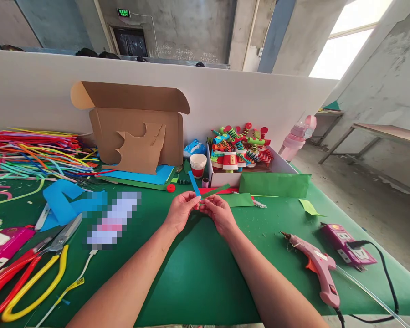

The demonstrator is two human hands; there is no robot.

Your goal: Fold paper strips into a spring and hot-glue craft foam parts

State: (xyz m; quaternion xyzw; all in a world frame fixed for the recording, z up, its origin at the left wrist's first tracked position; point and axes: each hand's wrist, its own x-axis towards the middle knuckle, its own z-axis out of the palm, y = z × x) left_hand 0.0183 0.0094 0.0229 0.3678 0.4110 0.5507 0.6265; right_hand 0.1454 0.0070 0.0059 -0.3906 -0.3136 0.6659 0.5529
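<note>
Over the middle of the green table, my left hand (181, 212) pinches the lower end of a narrow blue paper strip (193, 183), which points up and slightly left. My right hand (220, 214) has its fingers closed on a narrow green paper strip (217, 191) that slants up to the right. The strips meet between my fingertips in a V; whether they are joined there is hidden by the fingers. Just beyond my hands are stacked paper cups (198, 165), a red cap (171, 188) and a piece of green paper (239, 200).
A pink glue gun (316, 264) and a magenta power strip (346, 246) lie right. Scissors (56, 241), curled blue paper (59, 202) and pipe cleaners (41, 157) are left. Behind stand a cardboard box (140, 95), a box of paper figures (210, 171) and a pink bottle (294, 141).
</note>
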